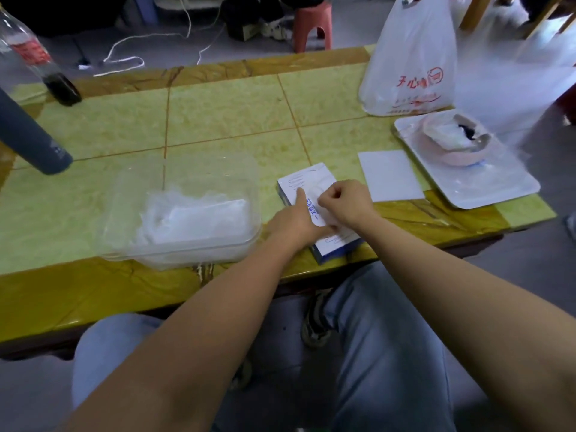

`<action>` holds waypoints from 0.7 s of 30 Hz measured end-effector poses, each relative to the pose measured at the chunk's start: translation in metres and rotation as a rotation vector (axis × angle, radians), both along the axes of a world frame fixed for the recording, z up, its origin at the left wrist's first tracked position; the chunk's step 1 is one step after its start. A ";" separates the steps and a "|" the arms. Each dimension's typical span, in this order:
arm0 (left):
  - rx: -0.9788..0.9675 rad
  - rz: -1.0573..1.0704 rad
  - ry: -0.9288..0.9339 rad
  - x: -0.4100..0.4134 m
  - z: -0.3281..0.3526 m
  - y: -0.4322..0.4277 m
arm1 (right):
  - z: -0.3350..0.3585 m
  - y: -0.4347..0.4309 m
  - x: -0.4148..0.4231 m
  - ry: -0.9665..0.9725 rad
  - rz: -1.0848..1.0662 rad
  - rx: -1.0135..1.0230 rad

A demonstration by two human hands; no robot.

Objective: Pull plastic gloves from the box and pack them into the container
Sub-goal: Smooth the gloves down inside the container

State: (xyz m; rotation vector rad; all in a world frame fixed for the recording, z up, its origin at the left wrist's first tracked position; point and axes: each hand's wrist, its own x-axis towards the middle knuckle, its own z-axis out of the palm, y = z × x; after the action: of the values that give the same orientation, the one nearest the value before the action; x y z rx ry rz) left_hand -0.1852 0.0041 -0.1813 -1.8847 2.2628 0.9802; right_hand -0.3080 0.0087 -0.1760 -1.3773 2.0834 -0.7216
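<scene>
Both hands sit on the glove box [307, 194], a flat white cardboard rectangle w/ blue print and blue sides, lying on the tiled table [224, 113] near its front edge. The box's long axis runs diagonally, from near-right to far-left of the hands. The left hand [296, 219] presses flat on the lid, index finger stretched toward the far end. The right hand [344, 202] is curled, fingertips pinched together at the box's middle, probably on a thin clear glove, but the film is too faint to confirm. The opening is hidden under both hands.

Left of the left hand stands the container [184, 210], a clear plastic tub w/ rounded corners, holding a crumpled translucent pile of gloves [193, 219]. Just right of the right hand lies a square white card [389, 176]; beyond it, a white tray [486, 185] w/ a pink bowl [452, 145].
</scene>
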 end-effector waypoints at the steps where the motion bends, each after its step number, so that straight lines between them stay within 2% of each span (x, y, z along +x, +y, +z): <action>1: -0.003 -0.001 -0.010 0.000 0.000 -0.001 | 0.001 0.002 -0.002 -0.113 -0.003 -0.038; 3: -0.001 -0.004 -0.028 0.003 0.000 -0.004 | 0.005 0.008 -0.006 -0.289 -0.056 -0.112; 5: -0.007 -0.012 -0.047 0.005 0.001 -0.005 | 0.004 0.010 -0.009 -0.330 -0.094 -0.128; 6: -0.014 -0.015 -0.052 0.006 0.001 -0.005 | 0.004 0.010 -0.008 -0.288 -0.086 -0.084; 8: -0.017 -0.019 -0.048 0.004 0.001 -0.002 | 0.003 0.009 -0.006 -0.080 -0.006 0.055; 10: 0.002 -0.019 -0.057 0.002 0.000 -0.001 | 0.004 0.009 -0.003 0.007 0.034 0.068; 14: 0.025 0.000 -0.098 0.002 0.002 -0.004 | 0.014 0.015 -0.004 -0.333 -0.027 -0.160; 17: 0.030 0.010 -0.094 0.001 0.002 -0.002 | 0.014 0.020 -0.008 -0.431 -0.132 -0.234; 19: 0.038 0.008 -0.089 0.001 0.001 -0.001 | 0.010 0.021 -0.010 -0.440 -0.108 -0.131; 21: 0.050 0.007 -0.088 0.001 0.000 -0.001 | 0.007 0.022 -0.010 -0.347 -0.010 0.036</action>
State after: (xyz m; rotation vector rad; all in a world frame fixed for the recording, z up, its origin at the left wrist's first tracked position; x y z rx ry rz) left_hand -0.1838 0.0031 -0.1817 -1.8783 2.1642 0.9256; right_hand -0.3184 0.0306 -0.1693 -1.1307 1.8220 -0.8559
